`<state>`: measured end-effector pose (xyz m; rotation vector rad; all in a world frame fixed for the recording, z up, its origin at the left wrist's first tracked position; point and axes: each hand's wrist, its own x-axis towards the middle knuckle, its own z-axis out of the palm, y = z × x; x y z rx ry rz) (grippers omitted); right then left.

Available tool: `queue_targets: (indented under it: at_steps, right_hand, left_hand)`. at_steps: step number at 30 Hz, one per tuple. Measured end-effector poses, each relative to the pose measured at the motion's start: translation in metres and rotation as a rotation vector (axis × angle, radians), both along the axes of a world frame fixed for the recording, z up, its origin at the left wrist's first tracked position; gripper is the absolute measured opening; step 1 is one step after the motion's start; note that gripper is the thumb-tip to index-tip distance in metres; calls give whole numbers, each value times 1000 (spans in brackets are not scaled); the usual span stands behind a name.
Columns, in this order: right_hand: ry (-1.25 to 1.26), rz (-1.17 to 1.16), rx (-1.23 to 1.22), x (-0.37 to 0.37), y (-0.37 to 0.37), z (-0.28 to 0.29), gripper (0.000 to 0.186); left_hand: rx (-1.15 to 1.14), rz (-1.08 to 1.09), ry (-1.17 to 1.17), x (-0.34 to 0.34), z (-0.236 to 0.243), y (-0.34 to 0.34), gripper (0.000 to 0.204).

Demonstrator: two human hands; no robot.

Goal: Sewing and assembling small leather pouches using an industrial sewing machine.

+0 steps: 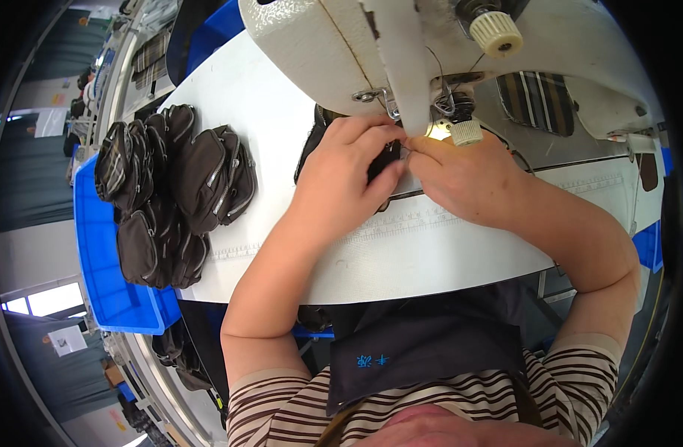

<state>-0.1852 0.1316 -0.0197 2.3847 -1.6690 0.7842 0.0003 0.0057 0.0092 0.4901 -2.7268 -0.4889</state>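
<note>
Head view: my left hand [343, 165] curls over a dark pouch [385, 159], gripping it on the bench [371, 264] under the sewing machine [319, 48]; my right hand [468, 176] bunches beside it, whether pinching cloth I can't tell. Brown pouches [200, 181] pile left.

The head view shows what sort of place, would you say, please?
Most likely a sewing workshop or small factory: there is a white sewing machine, a cluster of similar dark zipped pouches at the left, and a blue plastic bin by them.
</note>
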Motion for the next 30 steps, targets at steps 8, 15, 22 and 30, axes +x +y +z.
queue_targets:
  at_steps: [8, 15, 22, 30]
  right_hand:
    - [-13, 23, 12, -5, -3, -5, 16]
    - [29, 56, 51, -8, -2, -7, 17]
    - [84, 14, 116, -4, 2, -8, 23]
    - [70, 10, 92, -3, 5, -2, 28]
  left_hand:
    - [154, -165, -132, 23, 24, -4, 60]
    - [83, 17, 21, 17, 17, -1, 23]
    - [426, 134, 25, 16, 23, 6, 19]
    - [325, -47, 1, 20, 16, -3, 25]
